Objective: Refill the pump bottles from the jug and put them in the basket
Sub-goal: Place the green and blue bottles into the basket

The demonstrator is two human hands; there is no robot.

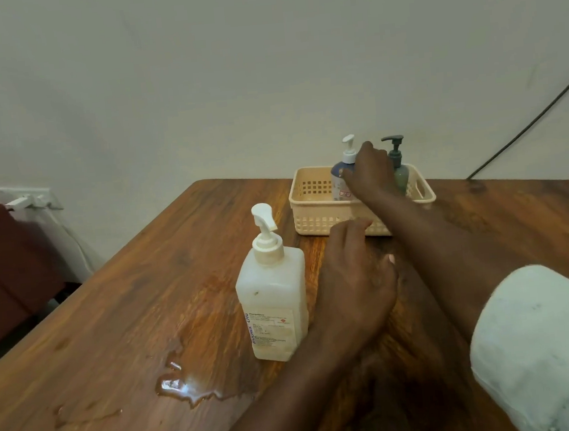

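Note:
A beige plastic basket (314, 212) stands at the far side of the wooden table. Inside it stand a blue-and-white pump bottle (340, 176) and a green pump bottle (400, 170), both upright. My right hand (370, 171) reaches into the basket, its fingers wrapped around the blue-and-white bottle's body. A large translucent white pump bottle (273, 285) with a paper label stands upright on the table in front of the basket. My left hand (354, 278) hovers just right of this bottle, fingers loosely apart and holding nothing. No jug is in view.
A puddle of spilled liquid (177, 386) lies on the table (130, 314) left of the large bottle. A dark red piece of furniture (2, 267) and a wall socket (29, 200) are at the left. A dark cable (526, 129) runs down the wall at the right.

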